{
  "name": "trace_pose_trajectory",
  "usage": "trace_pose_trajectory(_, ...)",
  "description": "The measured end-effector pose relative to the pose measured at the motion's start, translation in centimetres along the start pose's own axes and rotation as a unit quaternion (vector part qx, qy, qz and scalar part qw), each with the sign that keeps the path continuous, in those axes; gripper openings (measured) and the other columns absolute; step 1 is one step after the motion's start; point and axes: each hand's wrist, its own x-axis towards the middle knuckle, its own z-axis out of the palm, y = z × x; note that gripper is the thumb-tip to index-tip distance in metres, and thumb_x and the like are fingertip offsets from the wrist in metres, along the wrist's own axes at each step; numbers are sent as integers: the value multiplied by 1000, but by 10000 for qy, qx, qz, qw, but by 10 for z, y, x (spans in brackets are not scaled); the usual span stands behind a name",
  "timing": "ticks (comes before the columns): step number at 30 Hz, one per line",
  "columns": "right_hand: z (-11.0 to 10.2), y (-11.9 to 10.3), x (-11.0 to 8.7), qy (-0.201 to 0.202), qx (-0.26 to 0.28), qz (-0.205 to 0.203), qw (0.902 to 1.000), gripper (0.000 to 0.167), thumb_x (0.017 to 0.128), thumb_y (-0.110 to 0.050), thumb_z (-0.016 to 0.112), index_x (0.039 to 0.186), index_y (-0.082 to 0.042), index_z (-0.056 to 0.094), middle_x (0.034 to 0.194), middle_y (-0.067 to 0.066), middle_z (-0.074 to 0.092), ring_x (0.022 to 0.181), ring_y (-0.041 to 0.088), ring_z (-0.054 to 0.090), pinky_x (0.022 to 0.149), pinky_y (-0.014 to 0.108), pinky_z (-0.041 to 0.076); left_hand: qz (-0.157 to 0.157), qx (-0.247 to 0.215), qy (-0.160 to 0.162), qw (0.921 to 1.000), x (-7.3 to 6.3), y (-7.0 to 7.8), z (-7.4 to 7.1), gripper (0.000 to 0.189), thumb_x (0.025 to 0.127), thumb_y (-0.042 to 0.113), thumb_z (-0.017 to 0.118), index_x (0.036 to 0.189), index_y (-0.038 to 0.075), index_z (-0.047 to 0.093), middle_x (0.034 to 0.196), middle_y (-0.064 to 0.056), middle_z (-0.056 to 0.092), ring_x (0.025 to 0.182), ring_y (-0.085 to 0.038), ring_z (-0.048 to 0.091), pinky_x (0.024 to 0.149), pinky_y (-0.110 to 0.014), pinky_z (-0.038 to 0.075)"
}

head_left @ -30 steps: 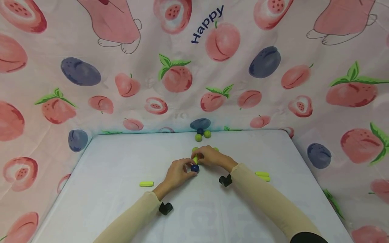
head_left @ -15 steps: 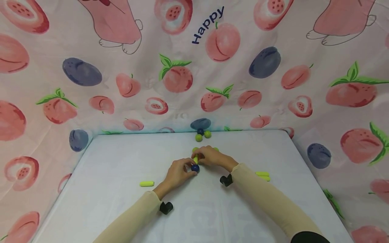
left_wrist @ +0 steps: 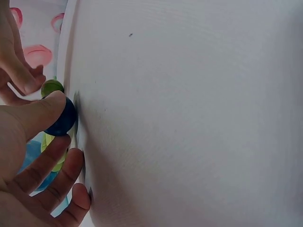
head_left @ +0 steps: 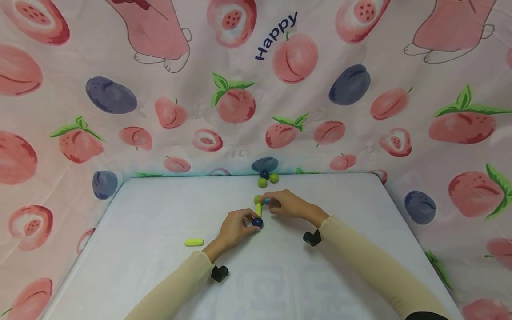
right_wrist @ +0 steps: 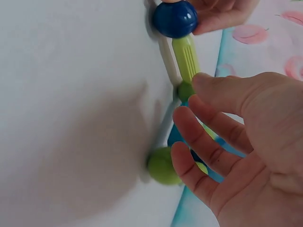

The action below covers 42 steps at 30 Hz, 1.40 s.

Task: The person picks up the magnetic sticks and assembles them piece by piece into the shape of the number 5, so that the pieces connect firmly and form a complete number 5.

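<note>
My left hand (head_left: 233,229) pinches a dark blue ball (head_left: 258,222) between thumb and finger on the white table. From that ball a yellow-green stick (head_left: 258,210) runs away to a green ball (head_left: 258,199). My right hand (head_left: 289,204) hovers just right of the green ball, its fingers loosely bent and apart in the right wrist view. Partly hidden by those fingers, a blue stick (right_wrist: 175,136) leads from the small green ball (right_wrist: 185,91) to a larger green ball (right_wrist: 163,165). Whether the right thumb touches the small ball I cannot tell.
A loose yellow-green stick (head_left: 194,242) lies left of my left hand. By the table's back edge sit two green balls (head_left: 262,182) and a dark blue ball (head_left: 265,174). A fruit-patterned cloth (head_left: 236,146) rises behind the table.
My right hand has let go of the yellow-green stick and moved right, uncovering the green ball and part of the blue stick. Its forearm now hides the sticks at right. My left hand stays put.
</note>
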Motion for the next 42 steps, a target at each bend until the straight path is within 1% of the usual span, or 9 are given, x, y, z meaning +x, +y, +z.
trace_pose_trajectory(6,-12,4,-18,13,15,86,10000,41,96,-5,72,135,-10,61,110,13,71,93,21,65,90,41,54,14,-25,-40,10000,0,0,0,26,84,17,87,108,17,76,96,3,73,73,-10,56,63,-26,46)
trace_pose_trajectory(10,-18,8,-29,-2,-25,114,9999,41,96,-5,72,135,-9,61,111,14,71,90,22,66,87,41,56,15,-40,-57,10000,0,1,0,26,84,16,87,108,16,76,96,2,73,74,-10,56,63,-26,46)
trace_pose_trajectory(13,-23,10,-38,-28,-8,219,9998,40,96,-5,71,135,-10,61,112,14,70,89,24,66,85,41,56,22,-43,-50,10000,0,1,-1,26,84,16,87,107,16,77,96,2,72,73,-10,56,63,-26,46)
trace_pose_trajectory(18,-26,14,-50,-69,-46,409,9991,42,96,-5,71,137,-10,60,116,16,69,90,25,66,86,41,56,-13,-52,-26,10000,1,-1,-1,27,82,16,88,107,18,77,96,3,72,73,-9,56,63,-26,46)
trace_pose_trajectory(21,-28,17,-57,-77,-49,455,9989,43,96,-5,72,137,-11,61,116,17,69,90,25,66,85,41,56,-5,-69,-26,10000,1,-1,-1,27,83,16,88,107,18,77,96,3,72,73,-9,56,63,-26,46)
trace_pose_trajectory(25,-29,25,-68,-34,-26,421,9991,43,95,-3,72,136,-9,61,115,18,69,90,27,66,85,43,57,59,-111,-38,9999,1,-1,-1,26,83,17,88,107,17,77,97,3,73,74,-9,56,64,-26,47)
trace_pose_trajectory(30,-33,36,-86,17,-2,436,9990,42,94,-2,73,133,-8,61,114,18,69,88,25,66,84,42,56,55,-156,-51,9999,1,0,-2,26,83,16,87,107,17,76,96,3,72,74,-10,57,65,-27,47)
trace_pose_trajectory(37,-42,50,-112,-83,162,838,9963,39,94,-3,72,131,-10,62,113,16,68,90,23,64,82,40,54,16,-34,-76,10000,2,1,-1,26,83,16,88,106,16,76,95,3,72,74,-9,57,65,-27,47)
trace_pose_trajectory(42,-49,58,-129,-237,216,1079,9936,37,94,-3,73,129,-11,64,113,14,68,92,23,63,82,39,54,73,-14,-86,9999,3,0,-1,28,83,16,88,107,16,75,96,1,72,73,-9,57,65,-27,47)
